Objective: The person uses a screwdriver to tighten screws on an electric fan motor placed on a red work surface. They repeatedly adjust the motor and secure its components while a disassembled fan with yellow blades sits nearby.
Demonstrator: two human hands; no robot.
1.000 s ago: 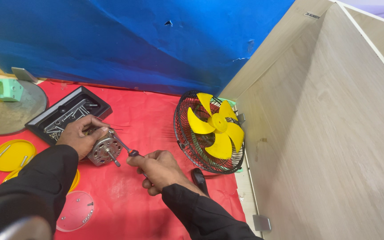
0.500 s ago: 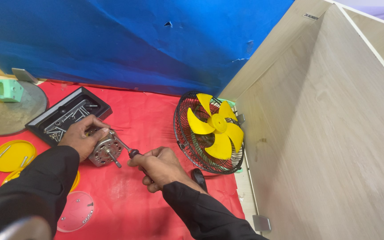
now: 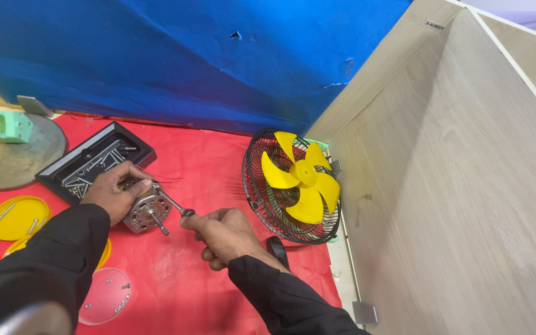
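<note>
My left hand (image 3: 115, 191) grips a silver fan motor (image 3: 147, 213) that lies on the red cloth (image 3: 206, 167), its shaft pointing towards me. My right hand (image 3: 224, 234) is closed around the handle of a screwdriver (image 3: 175, 205), whose thin blade reaches up-left to the top of the motor. Both sleeves are black. The screwdriver handle is mostly hidden in my fist.
A black wire fan guard with a yellow blade (image 3: 299, 180) leans against the pale wooden panel (image 3: 454, 186) on the right. A black tray of screws (image 3: 91, 162) lies behind the motor. Yellow lids (image 3: 17, 217) and a clear pink lid (image 3: 107, 298) lie at left. A round grey base (image 3: 7, 152) holds a green block.
Both hands stay on the motor and screwdriver; the right hand has shifted slightly while the blade keeps its place at the motor's top.
</note>
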